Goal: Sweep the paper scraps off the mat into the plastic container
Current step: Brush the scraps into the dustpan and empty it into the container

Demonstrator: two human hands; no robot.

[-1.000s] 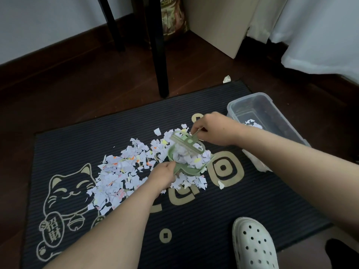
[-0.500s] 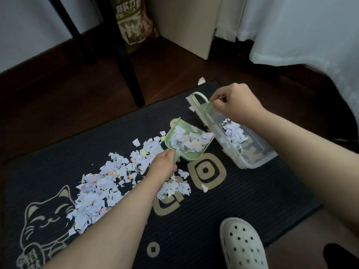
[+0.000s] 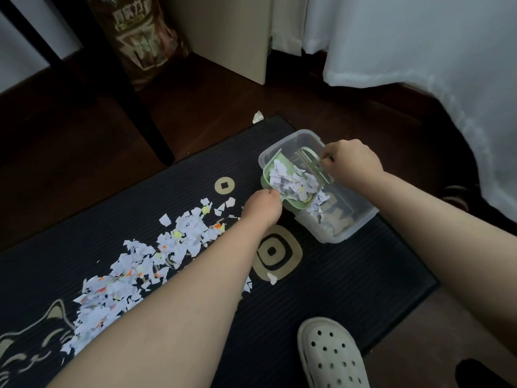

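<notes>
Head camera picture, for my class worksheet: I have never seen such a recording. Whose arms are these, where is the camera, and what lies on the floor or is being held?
There is no machine here. A person wears one camera on the head, which looks down at their own bare arms. The left hand grips the handle of a green dustpan loaded with paper scraps and tipped over a clear plastic container. The right hand holds a small green brush against that load. The container stands on a dark mat laid on a wooden floor. Many more scraps lie on the mat beside the left forearm. A pale clog shows at the bottom.
</notes>
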